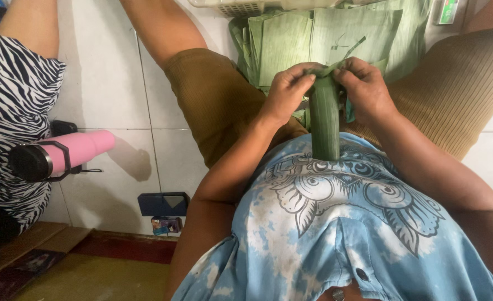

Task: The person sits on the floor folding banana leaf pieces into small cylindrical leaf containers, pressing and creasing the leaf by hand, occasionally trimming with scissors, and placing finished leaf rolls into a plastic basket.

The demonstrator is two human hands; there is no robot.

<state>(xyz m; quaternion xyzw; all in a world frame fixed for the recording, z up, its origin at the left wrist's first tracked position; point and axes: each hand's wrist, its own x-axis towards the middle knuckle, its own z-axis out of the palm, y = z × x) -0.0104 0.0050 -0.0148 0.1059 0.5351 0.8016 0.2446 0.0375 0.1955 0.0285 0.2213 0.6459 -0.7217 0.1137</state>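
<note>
I'm looking straight down the head cam. Both hands meet at the far end of a green leaf roll [324,120], a tight tube of banana leaf lying lengthwise between the thighs, near end resting against the blue-and-white tie-dye shirt [336,234].

Left hand [287,92]: grip clamped on the roll's top end from the left side, fingers curled over the folded leaf tip, thumb tucked under. Right hand [365,86]: grip also closed on the same end from the right, fingertips pinching the loose leaf flap at the top. The two hands are almost touching w/ the roll's tip between them. Can't tell exactly how the fold sits under the fingers; it's hidden.

Just beyond the hands lies a stack of flat banana leaf sheets [324,36] on the floor, overlapping, pale green, w/ one thin torn strip lying on top. A white plastic basket [241,6] edge shows at the top of frame, touching the far side of the stack.

Legs in brown ribbed shorts [218,103] spread either side of the roll. White tiled floor [107,83] underneath.

Left of view: another person in a zebra-print garment [12,111], only part visible. Near them a pink flask [62,153] w/ black cap lies on its side on the tiles. Closer in, a small dark blue box [163,203] sits at the tile edge, beside a wooden step.
</note>
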